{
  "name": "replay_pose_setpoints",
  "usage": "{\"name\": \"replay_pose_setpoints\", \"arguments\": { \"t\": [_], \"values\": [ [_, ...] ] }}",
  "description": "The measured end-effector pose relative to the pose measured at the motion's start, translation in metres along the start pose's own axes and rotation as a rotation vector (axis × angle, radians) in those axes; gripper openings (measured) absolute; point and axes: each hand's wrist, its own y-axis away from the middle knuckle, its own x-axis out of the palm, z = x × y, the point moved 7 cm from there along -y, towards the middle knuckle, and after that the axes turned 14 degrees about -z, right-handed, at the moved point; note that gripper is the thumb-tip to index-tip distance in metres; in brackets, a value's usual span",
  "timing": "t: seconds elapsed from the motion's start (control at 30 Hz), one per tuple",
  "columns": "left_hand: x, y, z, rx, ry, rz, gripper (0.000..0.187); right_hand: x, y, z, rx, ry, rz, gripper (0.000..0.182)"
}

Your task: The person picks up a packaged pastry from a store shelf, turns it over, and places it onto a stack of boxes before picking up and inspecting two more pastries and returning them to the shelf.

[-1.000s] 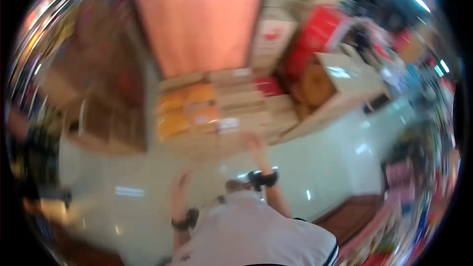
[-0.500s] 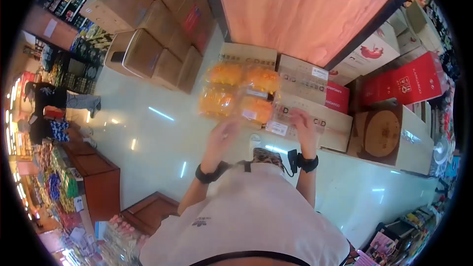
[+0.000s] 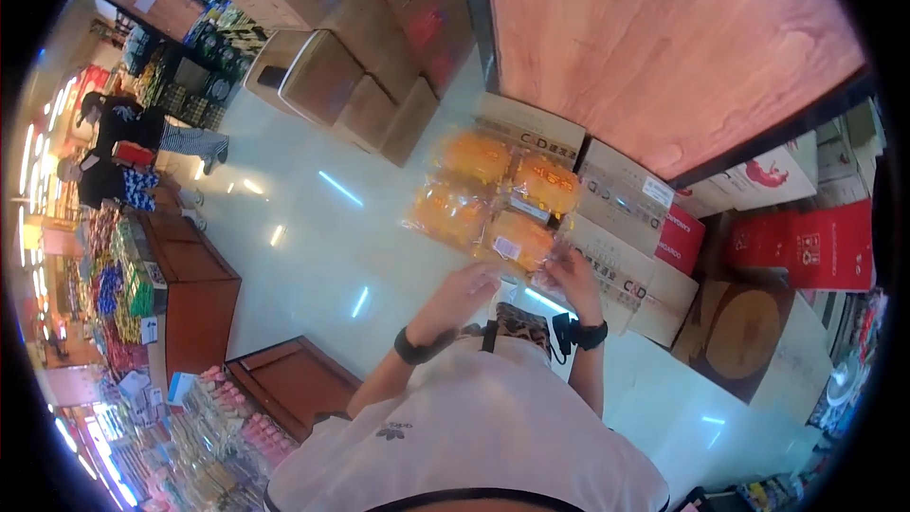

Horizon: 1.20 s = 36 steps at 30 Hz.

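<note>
Clear plastic packs with orange contents [image 3: 474,156] lie in a two-by-two group in front of me, beside cardboard boxes. At the near edge of the closest pack [image 3: 519,241], which bears a white label, my right hand [image 3: 573,283] has its fingers bent against the plastic; whether they grip it is unclear. My left hand [image 3: 466,292] is just below that pack, its fingers curled and partly blurred. Dark bands circle both wrists.
Cardboard boxes [image 3: 607,265] line the right of the packs, below a wooden panel [image 3: 654,38]. More cartons [image 3: 322,76] stand upper left. A brown cabinet [image 3: 194,294] and two people [image 3: 128,147] are at left. Red boxes [image 3: 801,245] stand at right.
The view has turned, shifting the packs and boxes to the right and down. My right hand has come down to the nearest pack's edge, and my left hand is closer to it.
</note>
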Motion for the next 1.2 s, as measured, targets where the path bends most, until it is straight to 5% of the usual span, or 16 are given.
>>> {"name": "replay_pose_setpoints", "arguments": {
  "t": [0.33, 0.4, 0.67, 0.73, 1.03, 1.07, 1.13, 1.2],
  "values": [
    [-0.002, 0.012, 0.02, 0.119, -0.101, -0.043, 0.034, -0.02, 0.018, 0.005, 0.033, -0.043, -0.087, 0.029],
    [-0.006, 0.021, 0.021, 0.148, -0.038, -0.061, 0.036, -0.023, 0.02, -0.008, -0.031, -0.072, -0.078, 0.039],
    [-0.048, 0.072, 0.035, 0.29, -0.058, -0.212, 0.028, -0.033, 0.078, 0.033, -0.196, 0.164, -0.234, 0.027],
    [-0.056, 0.085, 0.044, 0.223, -0.041, -0.08, 0.034, -0.049, 0.071, 0.023, -0.298, 0.191, -0.17, 0.027],
    [-0.117, 0.17, 0.068, 0.129, 0.536, -0.402, 0.051, 0.099, 0.189, 0.127, -0.526, 0.609, 0.21, 0.023],
    [-0.126, 0.178, 0.069, 0.234, 0.526, -0.483, 0.055, 0.117, 0.194, 0.126, -0.537, 0.645, 0.289, 0.023],
    [-0.142, 0.195, 0.078, 0.434, 0.493, -0.648, 0.064, 0.147, 0.201, 0.114, -0.484, 0.516, 0.412, 0.027],
    [-0.15, 0.207, 0.099, 0.286, 0.528, -0.609, 0.067, 0.17, 0.201, 0.096, -0.442, 0.32, 0.434, 0.026]
  ]
}}
